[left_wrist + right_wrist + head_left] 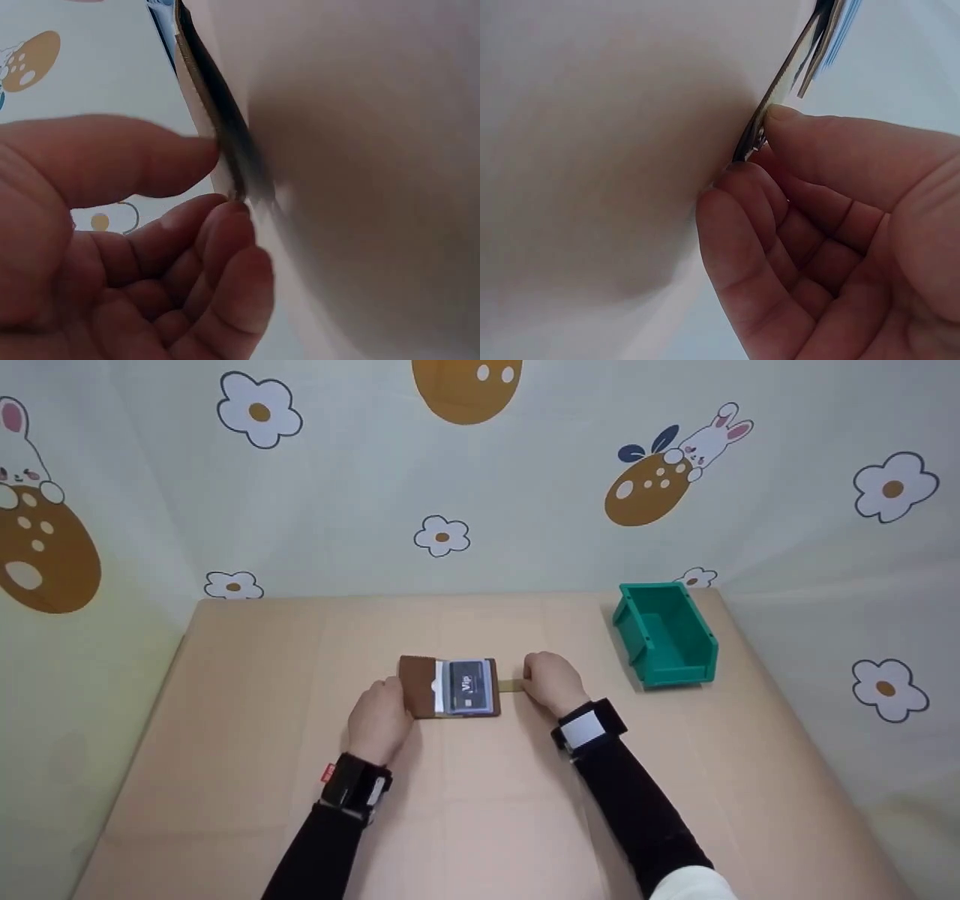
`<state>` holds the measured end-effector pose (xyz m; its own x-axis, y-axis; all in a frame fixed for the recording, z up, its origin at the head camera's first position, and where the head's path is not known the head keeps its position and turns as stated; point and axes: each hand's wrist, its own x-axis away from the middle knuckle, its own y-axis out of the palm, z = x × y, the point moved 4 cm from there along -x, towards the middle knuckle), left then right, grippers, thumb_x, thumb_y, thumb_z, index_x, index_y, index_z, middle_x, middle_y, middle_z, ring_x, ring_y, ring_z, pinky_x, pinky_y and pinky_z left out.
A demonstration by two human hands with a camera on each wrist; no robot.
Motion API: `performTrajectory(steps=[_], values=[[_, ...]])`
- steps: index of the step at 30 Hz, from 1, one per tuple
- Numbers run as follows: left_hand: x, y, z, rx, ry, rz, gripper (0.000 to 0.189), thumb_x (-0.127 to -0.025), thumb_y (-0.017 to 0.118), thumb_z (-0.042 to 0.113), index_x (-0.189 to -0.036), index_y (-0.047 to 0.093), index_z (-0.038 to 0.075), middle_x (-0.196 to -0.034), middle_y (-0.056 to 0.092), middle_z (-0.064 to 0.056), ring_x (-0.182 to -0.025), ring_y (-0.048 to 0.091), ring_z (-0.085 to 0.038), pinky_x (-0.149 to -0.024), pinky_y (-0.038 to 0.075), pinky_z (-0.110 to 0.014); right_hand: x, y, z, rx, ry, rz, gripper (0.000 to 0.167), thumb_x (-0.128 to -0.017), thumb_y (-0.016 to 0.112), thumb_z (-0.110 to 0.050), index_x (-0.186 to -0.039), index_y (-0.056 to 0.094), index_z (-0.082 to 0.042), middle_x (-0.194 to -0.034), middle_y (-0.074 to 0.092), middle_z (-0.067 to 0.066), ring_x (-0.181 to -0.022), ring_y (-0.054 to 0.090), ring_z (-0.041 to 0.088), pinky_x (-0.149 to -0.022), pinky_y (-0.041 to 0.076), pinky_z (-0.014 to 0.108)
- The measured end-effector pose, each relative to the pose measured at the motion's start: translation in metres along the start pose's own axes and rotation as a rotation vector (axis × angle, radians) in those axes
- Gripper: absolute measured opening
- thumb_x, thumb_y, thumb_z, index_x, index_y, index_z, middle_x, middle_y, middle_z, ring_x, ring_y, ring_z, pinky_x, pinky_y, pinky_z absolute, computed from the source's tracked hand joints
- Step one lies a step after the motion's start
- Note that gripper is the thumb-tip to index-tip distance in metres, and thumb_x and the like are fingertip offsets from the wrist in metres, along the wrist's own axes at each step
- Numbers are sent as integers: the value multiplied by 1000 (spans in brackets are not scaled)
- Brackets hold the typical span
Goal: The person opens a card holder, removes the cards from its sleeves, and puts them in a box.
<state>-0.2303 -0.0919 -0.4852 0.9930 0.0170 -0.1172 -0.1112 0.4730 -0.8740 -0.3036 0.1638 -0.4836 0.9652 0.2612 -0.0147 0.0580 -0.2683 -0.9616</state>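
Observation:
A brown card holder (418, 687) lies spread open in the middle of the table, a dark card (467, 685) marked "Vip" showing in its clear sleeves. My left hand (379, 720) grips the left cover at its lower left edge; the left wrist view has the thumb against the cover's edge (206, 94) with the fingers curled below. From the holder's right side a tan strap (510, 685) sticks out. Its end is pinched between thumb and fingers of my right hand (553, 682). In the right wrist view a small metal snap (760, 139) shows by the thumb.
A green plastic bin (673, 675) stands at the back right of the table (247, 735), beyond my right hand. A patterned curtain (360, 472) with flowers and rabbits hangs behind the table and along both sides.

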Motion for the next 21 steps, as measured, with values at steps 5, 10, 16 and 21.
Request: performTrajectory(steps=[5,10,16,21], values=[[-1,3,3,-30,37,-38,12,-87,57,-5,-96,64,-5,-87,62,-22,-78,62,-37,-68,51,-49,0,1,0,3,1,1,15,-84,73,-8,-73,62,-7,-74,61,7,-73,60,28,-69,50,42],[-6,4,6,-46,52,-61,9,-88,56,-4,-90,65,-3,-86,62,-19,-79,62,-35,-70,51,-47,-1,2,0,4,-4,9,15,-82,73,-7,-73,62,-7,-73,62,7,-72,60,28,-69,50,42],[-11,3,7,-37,88,-38,10,-87,56,-6,-83,64,-1,-82,64,-19,-79,63,-37,-72,50,-47,-1,2,1,6,0,1,14,-83,72,-7,-73,62,-6,-74,61,7,-72,61,29,-70,50,43],[-11,1,9,-21,72,-46,11,-87,56,-7,-83,64,-2,-82,64,-19,-80,63,-36,-72,51,-47,-1,1,1,-5,6,-13,14,-84,72,-8,-74,62,-7,-73,61,6,-73,60,28,-71,49,42]])
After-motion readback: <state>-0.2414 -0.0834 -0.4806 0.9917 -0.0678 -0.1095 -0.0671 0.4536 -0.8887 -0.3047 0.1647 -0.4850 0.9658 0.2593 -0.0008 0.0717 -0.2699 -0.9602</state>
